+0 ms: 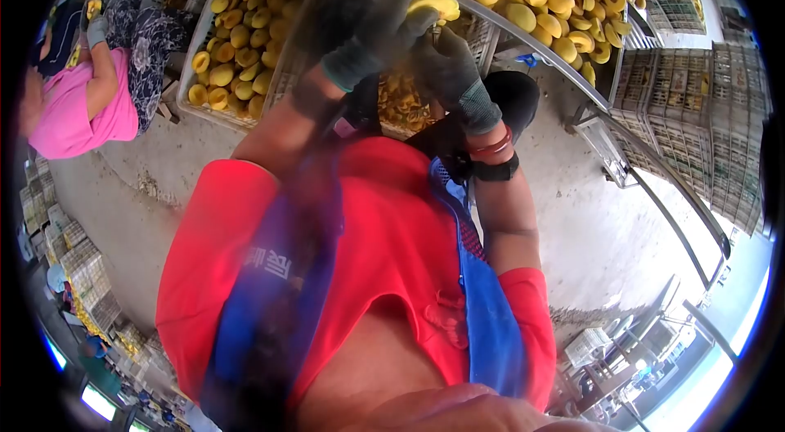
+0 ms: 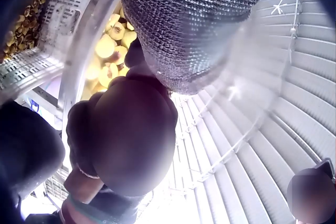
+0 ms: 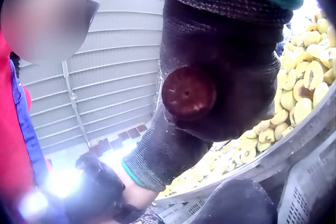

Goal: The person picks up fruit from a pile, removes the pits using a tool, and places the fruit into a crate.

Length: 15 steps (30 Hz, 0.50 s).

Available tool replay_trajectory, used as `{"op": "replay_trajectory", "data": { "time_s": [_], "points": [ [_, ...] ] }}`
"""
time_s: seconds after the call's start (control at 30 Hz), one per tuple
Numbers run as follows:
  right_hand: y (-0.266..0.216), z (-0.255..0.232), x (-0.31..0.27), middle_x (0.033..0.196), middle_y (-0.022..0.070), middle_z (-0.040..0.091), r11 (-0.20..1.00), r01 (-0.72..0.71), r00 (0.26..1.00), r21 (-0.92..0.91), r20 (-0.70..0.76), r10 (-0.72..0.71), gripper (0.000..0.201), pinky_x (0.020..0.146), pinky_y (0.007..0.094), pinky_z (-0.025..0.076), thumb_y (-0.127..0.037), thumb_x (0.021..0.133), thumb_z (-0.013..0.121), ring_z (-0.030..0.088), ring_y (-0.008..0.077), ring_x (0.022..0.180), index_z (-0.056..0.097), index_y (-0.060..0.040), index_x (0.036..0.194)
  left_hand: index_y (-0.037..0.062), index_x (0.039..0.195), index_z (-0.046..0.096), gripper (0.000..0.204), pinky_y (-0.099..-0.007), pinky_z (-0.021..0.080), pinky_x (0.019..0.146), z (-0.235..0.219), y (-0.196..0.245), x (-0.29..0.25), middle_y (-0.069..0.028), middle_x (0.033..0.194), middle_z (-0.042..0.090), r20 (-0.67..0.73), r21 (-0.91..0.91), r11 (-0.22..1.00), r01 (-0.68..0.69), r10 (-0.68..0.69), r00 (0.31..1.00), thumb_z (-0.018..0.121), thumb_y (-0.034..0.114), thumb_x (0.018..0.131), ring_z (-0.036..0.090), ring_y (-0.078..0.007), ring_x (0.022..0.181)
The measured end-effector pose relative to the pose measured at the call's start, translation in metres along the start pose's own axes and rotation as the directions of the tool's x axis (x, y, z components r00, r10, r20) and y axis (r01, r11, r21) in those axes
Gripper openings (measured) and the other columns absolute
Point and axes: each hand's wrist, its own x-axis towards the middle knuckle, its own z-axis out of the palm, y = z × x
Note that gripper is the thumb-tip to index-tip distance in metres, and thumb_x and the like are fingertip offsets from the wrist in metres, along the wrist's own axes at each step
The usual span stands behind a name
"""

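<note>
In the head view my left hand (image 1: 380,27), in a dark knit glove, holds a yellow peach (image 1: 437,4) by its side, over the metal table edge. Close beside it is my right hand (image 1: 454,68), gloved too, its fingers curled round a tool. The round brown end of the tool's handle (image 3: 189,94) sticks out of the fist in the right wrist view; its working end is mostly hidden near the peach. Below both hands stands a crate of brownish-yellow scraps (image 1: 401,101). The left glove (image 2: 194,29) fills the top of the left wrist view.
Peach halves (image 1: 564,3) are heaped on the metal-edged table ahead. A white crate (image 1: 188,64) full of peaches stands at my left. Beyond it sits a person in a pink shirt (image 1: 98,105). Stacked crates (image 1: 687,113) and a metal frame (image 1: 609,150) are at the right.
</note>
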Motion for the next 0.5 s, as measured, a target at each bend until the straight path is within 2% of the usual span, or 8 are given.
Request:
{"op": "replay_trajectory", "data": {
  "time_s": [0.07, 0.1, 0.2, 0.23, 0.3, 0.37, 0.47, 0.5],
  "points": [
    [0.001, 0.0, 0.0, 0.065, 0.0023, 0.05, 1.0, 0.009, 1.0, 0.007, 0.013, -0.009, 0.014, 0.04, 0.0248, 0.038, -0.015, 0.091, 0.052, 0.046, 0.0092, 0.047, 0.051, -0.0026, 0.096, 0.002, 0.117, 0.053, 0.035, -0.0336, 0.049, 0.08, -0.004, -0.007, -0.001, -0.0138, 0.105, 0.062, 0.016, 0.124, 0.99, -0.064, 0.062, 0.998, 0.054, 0.025, 0.091, 0.062, -0.0259, 0.094],
    [-0.001, -0.002, -0.001, 0.065, 0.0022, 0.049, 0.997, -0.009, 0.998, 0.073, 0.06, 0.004, 0.013, 0.04, 0.0247, 0.038, -0.015, 0.091, 0.053, 0.046, 0.0092, 0.047, 0.051, -0.0029, 0.095, 0.0021, 0.119, 0.052, 0.035, -0.0314, 0.052, 0.077, -0.005, -0.007, -0.001, -0.0132, 0.103, 0.065, 0.026, 0.185, 0.978, -0.096, 0.093, 0.995, 0.054, 0.024, 0.092, 0.066, -0.0239, 0.091],
    [-0.002, -0.006, -0.004, 0.064, 0.0017, 0.048, 0.964, -0.092, 0.984, 0.248, 0.172, 0.05, 0.012, 0.039, 0.0245, 0.036, -0.015, 0.09, 0.054, 0.044, 0.009, 0.046, 0.051, -0.0037, 0.095, 0.0017, 0.118, 0.053, 0.035, -0.0304, 0.052, 0.076, -0.011, -0.001, 0.001, -0.0131, 0.101, 0.065, 0.057, 0.036, 0.988, -0.153, 0.15, 0.987, 0.055, 0.025, 0.091, 0.066, -0.0237, 0.089],
    [0.003, -0.008, -0.004, 0.064, 0.0012, 0.047, 0.95, -0.125, 0.981, 0.287, 0.182, 0.074, 0.012, 0.039, 0.0243, 0.035, -0.015, 0.09, 0.054, 0.043, 0.0087, 0.045, 0.051, -0.0038, 0.094, 0.0017, 0.117, 0.053, 0.034, -0.0318, 0.049, 0.081, -0.013, 0.002, 0.0, -0.0133, 0.105, 0.062, 0.076, 0.001, 0.995, -0.104, 0.104, 0.992, 0.056, 0.021, 0.089, 0.062, -0.0246, 0.094],
    [0.002, -0.006, -0.004, 0.063, 0.0001, 0.045, 0.955, -0.131, 0.984, 0.268, 0.153, 0.092, 0.012, 0.038, 0.0235, 0.032, -0.015, 0.09, 0.054, 0.041, 0.0079, 0.045, 0.05, -0.0047, 0.094, 0.0017, 0.114, 0.054, 0.032, -0.0347, 0.044, 0.091, -0.015, 0.007, -0.002, -0.0136, 0.112, 0.058, 0.118, -0.072, 0.997, -0.006, 0.015, 0.993, 0.057, 0.015, 0.085, 0.055, -0.0264, 0.102],
    [-0.008, 0.004, -0.007, 0.062, -0.0014, 0.043, 0.985, -0.087, 0.994, 0.149, 0.08, 0.076, 0.011, 0.037, 0.0222, 0.029, -0.016, 0.09, 0.054, 0.039, 0.0068, 0.044, 0.05, -0.0061, 0.094, 0.0018, 0.114, 0.055, 0.031, -0.0336, 0.044, 0.091, -0.015, 0.004, -0.004, -0.013, 0.111, 0.058, 0.126, -0.004, 1.0, -0.03, 0.03, 0.992, 0.057, 0.013, 0.085, 0.055, -0.0256, 0.103],
    [-0.013, -0.011, -0.013, 0.062, -0.0028, 0.042, 0.802, -0.403, 0.903, 0.441, 0.336, 0.269, 0.01, 0.035, 0.0198, 0.026, -0.015, 0.089, 0.055, 0.038, 0.0046, 0.045, 0.05, -0.0088, 0.096, 0.003, 0.115, 0.054, 0.031, -0.0327, 0.046, 0.089, -0.015, 0.001, -0.005, -0.0122, 0.11, 0.059, 0.176, -0.133, 0.991, -0.015, 0.039, 0.984, 0.057, 0.015, 0.086, 0.055, -0.0246, 0.105],
    [-0.012, -0.013, -0.016, 0.062, -0.003, 0.042, 0.777, -0.406, 0.899, 0.48, 0.362, 0.247, 0.01, 0.034, 0.0189, 0.026, -0.014, 0.089, 0.055, 0.037, 0.0041, 0.045, 0.05, -0.0095, 0.096, 0.0035, 0.115, 0.054, 0.031, -0.0325, 0.046, 0.089, -0.015, 0.002, -0.007, -0.012, 0.11, 0.059, 0.197, -0.211, 0.977, 0.005, 0.037, 0.98, 0.057, 0.016, 0.087, 0.055, -0.0243, 0.105]
  ]
}}
